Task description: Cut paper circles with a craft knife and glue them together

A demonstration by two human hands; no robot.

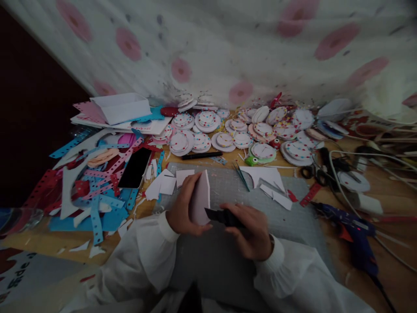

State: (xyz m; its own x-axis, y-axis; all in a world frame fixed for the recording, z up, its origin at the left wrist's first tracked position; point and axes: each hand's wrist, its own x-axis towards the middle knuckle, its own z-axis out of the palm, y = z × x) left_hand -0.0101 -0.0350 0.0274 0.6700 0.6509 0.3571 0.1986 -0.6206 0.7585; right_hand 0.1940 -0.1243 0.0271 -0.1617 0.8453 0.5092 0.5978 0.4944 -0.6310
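Now, in the head view, the left hand grips a tilted white board over the grey mat; the right hand clasps a black cutter, blade at the board's right edge. A glue gun lies right, dotted discs far.

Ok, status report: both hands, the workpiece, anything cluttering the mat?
Left hand holding white panel upright. Right hand gripping black cutter, blade by the panel's edge. Loose white offcuts on the cutting mat beyond the hands.
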